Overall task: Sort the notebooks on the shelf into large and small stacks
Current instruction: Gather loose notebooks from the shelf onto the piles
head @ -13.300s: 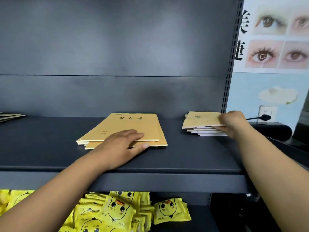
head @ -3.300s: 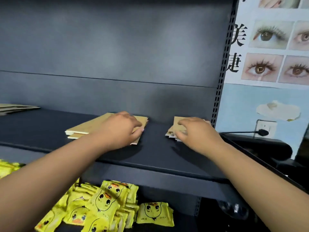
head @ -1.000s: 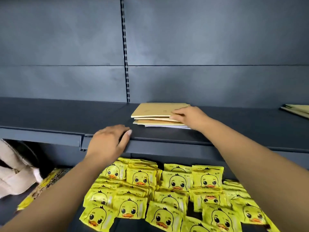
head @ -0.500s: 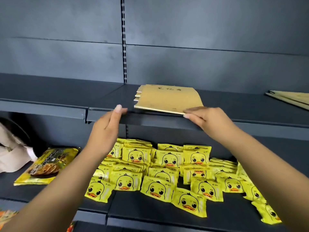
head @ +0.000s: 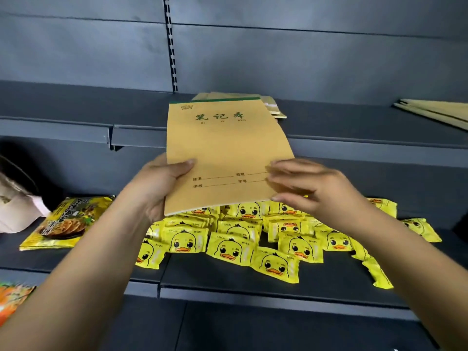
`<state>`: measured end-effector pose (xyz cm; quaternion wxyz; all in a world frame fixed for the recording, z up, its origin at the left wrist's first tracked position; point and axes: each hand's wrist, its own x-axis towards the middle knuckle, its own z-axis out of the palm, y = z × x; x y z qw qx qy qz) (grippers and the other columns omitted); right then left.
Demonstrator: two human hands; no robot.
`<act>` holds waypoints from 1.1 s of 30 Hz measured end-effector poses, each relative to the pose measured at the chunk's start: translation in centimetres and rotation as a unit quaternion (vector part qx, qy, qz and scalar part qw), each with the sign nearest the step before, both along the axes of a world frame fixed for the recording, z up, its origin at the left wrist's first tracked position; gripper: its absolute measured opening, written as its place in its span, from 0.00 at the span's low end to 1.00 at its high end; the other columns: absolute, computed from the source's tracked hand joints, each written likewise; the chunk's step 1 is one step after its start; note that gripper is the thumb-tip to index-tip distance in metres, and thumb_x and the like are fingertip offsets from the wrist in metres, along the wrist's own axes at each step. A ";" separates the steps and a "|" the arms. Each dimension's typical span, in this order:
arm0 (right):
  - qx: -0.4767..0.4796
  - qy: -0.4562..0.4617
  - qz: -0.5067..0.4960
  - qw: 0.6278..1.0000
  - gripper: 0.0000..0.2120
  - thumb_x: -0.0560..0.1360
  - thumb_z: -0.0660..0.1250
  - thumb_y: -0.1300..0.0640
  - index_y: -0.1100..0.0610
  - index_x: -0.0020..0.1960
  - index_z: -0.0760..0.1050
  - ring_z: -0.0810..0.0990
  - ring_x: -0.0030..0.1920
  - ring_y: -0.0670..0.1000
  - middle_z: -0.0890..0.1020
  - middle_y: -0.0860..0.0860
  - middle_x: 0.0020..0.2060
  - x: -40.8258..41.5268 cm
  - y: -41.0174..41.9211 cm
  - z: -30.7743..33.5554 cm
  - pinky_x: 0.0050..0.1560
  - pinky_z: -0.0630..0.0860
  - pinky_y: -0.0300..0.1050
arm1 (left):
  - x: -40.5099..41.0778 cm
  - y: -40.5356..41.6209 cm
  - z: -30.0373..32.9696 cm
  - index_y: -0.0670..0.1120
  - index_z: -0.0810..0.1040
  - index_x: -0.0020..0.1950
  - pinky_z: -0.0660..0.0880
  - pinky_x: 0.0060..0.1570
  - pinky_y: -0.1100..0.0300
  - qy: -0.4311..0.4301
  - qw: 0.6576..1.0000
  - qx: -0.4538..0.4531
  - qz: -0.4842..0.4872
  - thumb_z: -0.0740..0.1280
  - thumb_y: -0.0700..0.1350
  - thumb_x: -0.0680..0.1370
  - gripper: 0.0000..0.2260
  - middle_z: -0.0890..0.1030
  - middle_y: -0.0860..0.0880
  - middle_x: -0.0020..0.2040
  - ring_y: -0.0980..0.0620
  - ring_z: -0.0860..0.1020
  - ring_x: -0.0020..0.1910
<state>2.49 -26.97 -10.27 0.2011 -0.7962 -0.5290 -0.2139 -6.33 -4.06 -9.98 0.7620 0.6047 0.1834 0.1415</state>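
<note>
A large tan notebook with green characters on its cover is held up in front of the dark shelf, cover facing me. My left hand grips its lower left corner, thumb on the cover. My right hand is at its lower right edge, fingers spread and blurred against the cover. Behind it, a mixed pile of notebooks lies on the shelf, mostly hidden. Another stack of large notebooks lies far right on the same shelf.
Several yellow duck snack packets cover the lower shelf under my hands. A larger yellow food bag lies at the left, beside a pale cloth bag. A slotted upright runs up the back panel.
My right hand slid the top large notebook off the pile and lifted it toward me. My left hand left the shelf edge and took the notebook's lower left corner.
</note>
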 end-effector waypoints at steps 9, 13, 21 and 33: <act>0.094 0.108 -0.177 0.974 0.15 0.77 0.62 0.49 0.56 0.54 0.81 0.76 0.51 0.51 0.82 0.51 0.53 5.1 2.3 5.8 0.49 0.68 0.41 | -2.4 4.6 1.1 0.50 0.73 0.54 0.73 0.20 0.68 -0.051 0.987 0.105 0.112 0.60 0.38 0.78 0.09 0.82 0.53 0.32 0.61 0.78 0.23; 0.083 0.175 -0.227 0.954 0.18 0.78 0.60 0.47 0.61 0.50 0.79 0.76 0.52 0.56 0.81 0.56 0.48 10.6 6.2 7.9 0.45 0.68 0.43 | -2.5 6.6 1.5 0.54 0.71 0.57 0.72 0.18 0.66 -0.033 0.978 0.134 0.155 0.62 0.43 0.78 0.09 0.79 0.49 0.42 0.59 0.78 0.24; -0.026 0.205 -0.209 0.956 0.20 0.80 0.53 0.46 0.55 0.67 0.71 0.70 0.66 0.57 0.73 0.54 0.67 15.0 12.8 7.7 0.60 0.66 0.44 | -0.4 9.4 2.3 0.54 0.72 0.59 0.73 0.28 0.61 -0.033 0.971 0.164 0.168 0.62 0.45 0.79 0.10 0.80 0.50 0.44 0.52 0.77 0.36; -0.074 0.087 -0.187 0.976 0.21 0.79 0.58 0.49 0.66 0.49 0.78 0.74 0.45 0.60 0.79 0.61 0.41 13.1 8.1 7.7 0.44 0.65 0.46 | -0.6 9.6 2.0 0.55 0.72 0.57 0.74 0.25 0.64 -0.046 0.977 0.122 0.169 0.61 0.44 0.79 0.09 0.80 0.50 0.45 0.52 0.77 0.37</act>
